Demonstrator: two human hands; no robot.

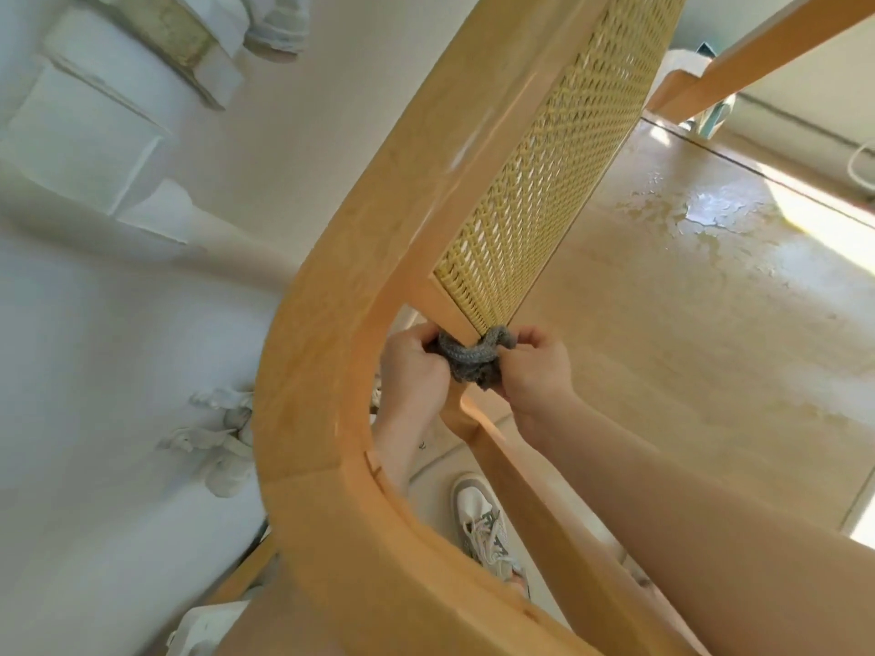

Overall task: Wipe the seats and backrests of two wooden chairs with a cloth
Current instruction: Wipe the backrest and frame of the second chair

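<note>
A wooden chair fills the view, seen from above its curved top rail [312,362]. Its backrest holds a woven cane panel [549,182] in a wooden frame. A grey cloth [473,359] is looped around the lower corner of that frame. My left hand [412,371] reaches in behind the curved rail and grips one end of the cloth. My right hand [540,371] grips the other end on the panel's front side. Part of a second wooden piece [767,49] crosses the top right corner.
Pale floor [686,324] with wet-looking patches and bright sunlight lies to the right. My shoe [483,523] stands below the hands. White cabinets [85,149] and a white wall are on the left, with a crumpled white rag [213,433] near the rail.
</note>
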